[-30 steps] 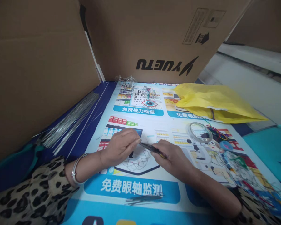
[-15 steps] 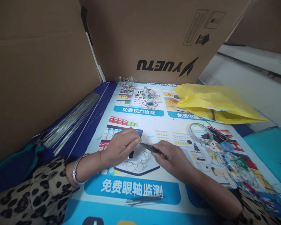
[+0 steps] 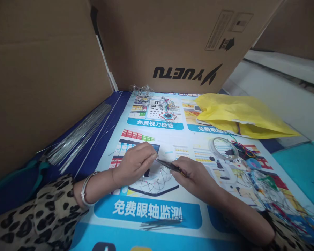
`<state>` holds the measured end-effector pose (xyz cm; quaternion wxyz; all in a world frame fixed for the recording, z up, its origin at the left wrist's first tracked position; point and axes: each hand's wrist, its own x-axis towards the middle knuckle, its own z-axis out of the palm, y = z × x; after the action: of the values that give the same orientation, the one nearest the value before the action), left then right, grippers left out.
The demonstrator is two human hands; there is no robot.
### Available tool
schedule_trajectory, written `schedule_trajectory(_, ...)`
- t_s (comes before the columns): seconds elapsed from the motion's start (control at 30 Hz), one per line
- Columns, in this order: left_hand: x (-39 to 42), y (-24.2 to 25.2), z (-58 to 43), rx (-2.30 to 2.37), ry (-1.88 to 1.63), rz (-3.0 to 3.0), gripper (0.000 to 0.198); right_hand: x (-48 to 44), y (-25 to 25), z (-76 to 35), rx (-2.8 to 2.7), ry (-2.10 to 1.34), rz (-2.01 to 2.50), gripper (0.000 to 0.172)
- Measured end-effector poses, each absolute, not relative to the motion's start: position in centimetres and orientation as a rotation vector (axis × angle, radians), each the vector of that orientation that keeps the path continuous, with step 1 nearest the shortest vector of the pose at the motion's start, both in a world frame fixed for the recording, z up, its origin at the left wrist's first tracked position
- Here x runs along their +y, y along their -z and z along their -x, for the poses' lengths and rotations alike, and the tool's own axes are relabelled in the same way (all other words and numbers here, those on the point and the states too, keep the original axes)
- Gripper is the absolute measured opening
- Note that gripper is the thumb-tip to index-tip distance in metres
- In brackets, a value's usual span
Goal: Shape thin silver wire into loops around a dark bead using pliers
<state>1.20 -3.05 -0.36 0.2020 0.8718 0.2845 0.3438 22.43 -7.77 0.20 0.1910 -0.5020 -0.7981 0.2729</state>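
Pinching one wire mesh (image 3: 154, 182) in closed left hand (image 3: 135, 164); gripping one pliers (image 3: 168, 165) tight in right hand (image 3: 193, 175). Nearby: one tape roll (image 3: 223, 147), one yellow bag (image 3: 241, 113).

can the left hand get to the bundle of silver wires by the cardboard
Probably yes: the wire bundle lies on the same side as the left hand, nothing bulky between. But that hand is pinching the wire mesh at the pliers tip and must let go first.
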Motion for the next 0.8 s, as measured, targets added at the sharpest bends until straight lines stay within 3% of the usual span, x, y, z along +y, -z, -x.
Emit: schedule_trajectory(0.8,-3.07,0.44,-1.11,0.78,-0.991,-2.473,0.021,-7.78,-0.01,-22.39,-2.275,-0.741,1.388,0.016)
